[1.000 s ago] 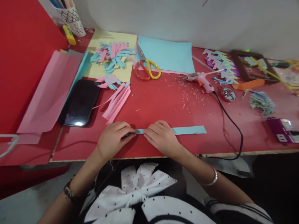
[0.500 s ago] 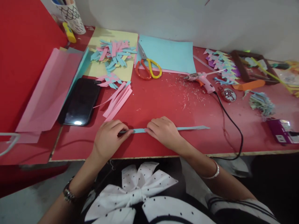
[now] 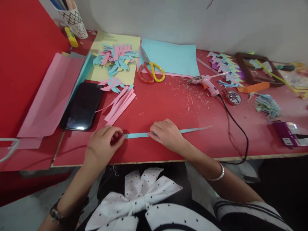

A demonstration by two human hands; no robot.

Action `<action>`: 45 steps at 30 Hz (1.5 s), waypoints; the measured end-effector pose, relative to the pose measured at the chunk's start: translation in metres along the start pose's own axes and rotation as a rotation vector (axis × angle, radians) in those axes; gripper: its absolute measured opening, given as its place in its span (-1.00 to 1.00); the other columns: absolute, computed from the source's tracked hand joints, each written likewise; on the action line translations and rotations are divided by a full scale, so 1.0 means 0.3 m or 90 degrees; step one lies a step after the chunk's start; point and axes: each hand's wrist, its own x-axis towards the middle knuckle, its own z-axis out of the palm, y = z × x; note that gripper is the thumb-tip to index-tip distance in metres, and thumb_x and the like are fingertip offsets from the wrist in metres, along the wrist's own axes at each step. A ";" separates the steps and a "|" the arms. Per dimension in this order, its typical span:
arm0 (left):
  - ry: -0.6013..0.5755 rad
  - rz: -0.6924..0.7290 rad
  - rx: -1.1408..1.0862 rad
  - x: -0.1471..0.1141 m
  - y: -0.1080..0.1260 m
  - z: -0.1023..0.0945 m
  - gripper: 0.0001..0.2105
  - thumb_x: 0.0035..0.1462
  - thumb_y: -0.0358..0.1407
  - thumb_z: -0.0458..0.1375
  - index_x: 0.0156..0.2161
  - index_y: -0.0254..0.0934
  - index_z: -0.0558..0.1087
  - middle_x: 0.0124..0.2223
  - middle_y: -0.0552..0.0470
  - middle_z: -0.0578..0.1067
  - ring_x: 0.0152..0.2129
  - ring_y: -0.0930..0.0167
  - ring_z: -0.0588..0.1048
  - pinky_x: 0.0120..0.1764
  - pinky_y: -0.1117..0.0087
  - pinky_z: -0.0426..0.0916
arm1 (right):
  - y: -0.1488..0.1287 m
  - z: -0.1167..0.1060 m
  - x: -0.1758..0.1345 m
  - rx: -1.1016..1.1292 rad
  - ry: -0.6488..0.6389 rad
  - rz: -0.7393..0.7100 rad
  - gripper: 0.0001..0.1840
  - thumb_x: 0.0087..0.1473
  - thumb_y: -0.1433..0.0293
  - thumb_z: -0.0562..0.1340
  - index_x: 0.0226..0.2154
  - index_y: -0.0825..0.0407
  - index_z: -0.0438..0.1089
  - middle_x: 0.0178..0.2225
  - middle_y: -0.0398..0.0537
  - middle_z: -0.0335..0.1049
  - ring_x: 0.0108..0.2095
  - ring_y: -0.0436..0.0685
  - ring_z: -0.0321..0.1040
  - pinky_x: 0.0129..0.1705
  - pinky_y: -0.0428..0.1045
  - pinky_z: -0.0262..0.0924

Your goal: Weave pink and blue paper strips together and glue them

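A narrow light-blue paper strip (image 3: 136, 135) lies across the red table (image 3: 154, 106) near its front edge. My left hand (image 3: 103, 139) pinches its left end between thumb and forefinger. My right hand (image 3: 166, 133) presses thumb and fingers on the strip about midway, covering part of it; the strip's thin right end sticks out past this hand. Just beyond my left hand is a bundle of pink paper strips (image 3: 121, 106). Folded pink and blue paper pieces (image 3: 112, 84) lie behind that bundle.
At left are a black phone (image 3: 83, 107) and pink sheets (image 3: 45, 96). Scissors (image 3: 151, 72) rest partly on blue sheets (image 3: 173, 57); a paper heap (image 3: 117, 56) covers yellow paper. A pink glue gun (image 3: 207, 84), its black cord (image 3: 237, 123) and a purple box (image 3: 290, 133) are at right.
My left hand has slid left along the strip, so more blue paper shows between my hands. My right hand stays nearly where it was.
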 end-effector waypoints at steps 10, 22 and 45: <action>-0.046 0.242 0.186 -0.047 0.143 0.028 -0.71 0.17 -0.29 -0.02 -0.05 -0.28 0.40 -0.21 -0.09 0.48 -0.27 0.33 0.41 -0.23 0.36 0.30 | -0.009 -0.023 0.008 0.027 -0.068 0.030 -0.77 0.11 0.31 0.12 -0.44 0.10 0.37 -0.46 -0.06 0.40 -0.42 0.03 0.24 -0.37 -0.05 -0.17; -0.104 0.107 0.195 -0.103 0.156 0.016 -0.59 0.16 -0.13 -0.05 0.10 -0.18 0.27 -0.20 -0.12 0.39 -0.21 0.24 0.31 -0.32 0.31 0.36 | 0.039 -0.019 -0.048 0.078 -0.001 0.073 -0.78 0.08 0.27 0.13 -0.45 0.08 0.34 -0.49 -0.10 0.35 -0.47 0.01 0.17 -0.35 -0.06 -0.14; -0.043 0.266 0.110 0.099 0.292 0.120 -0.86 0.15 -0.44 -0.01 -0.38 -0.31 0.37 -0.42 0.02 0.41 -0.44 0.34 0.35 -0.39 0.35 0.25 | 0.108 -0.025 -0.188 0.041 0.178 -0.007 -0.71 0.16 0.35 0.05 -0.50 0.06 0.37 -0.54 -0.14 0.35 -0.47 -0.01 0.18 -0.31 -0.09 -0.04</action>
